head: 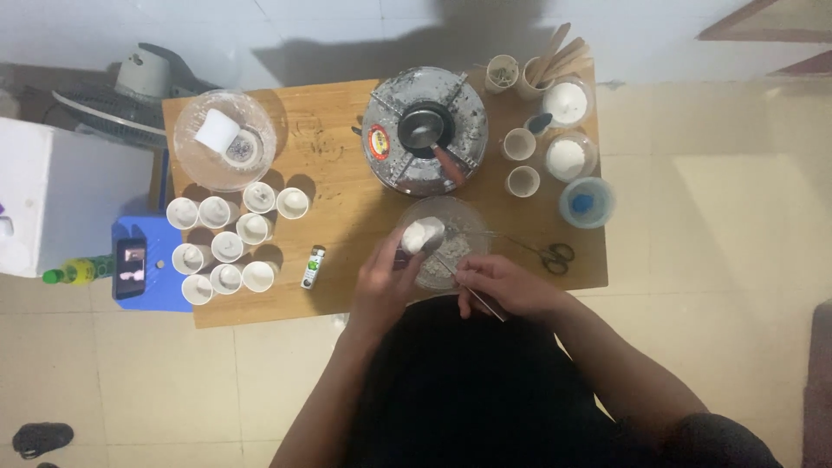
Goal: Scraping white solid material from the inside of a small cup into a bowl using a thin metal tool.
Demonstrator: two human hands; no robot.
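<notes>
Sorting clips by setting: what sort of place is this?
Probably a home craft corner, perhaps for candle making: a low wooden table on tiled floor, a small stove with a pot, rows of paper cups, and a fan beside it.

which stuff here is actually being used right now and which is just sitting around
In use: left hand holding a small white cup; right hand holding a thin metal tool; clear bowl under them.

Lying about: scissors, cluster of paper cups, lighter, phone.

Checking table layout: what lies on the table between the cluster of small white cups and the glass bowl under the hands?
A small lighter-like tube lies on bare wood between the cups and the glass bowl, head view.
</notes>
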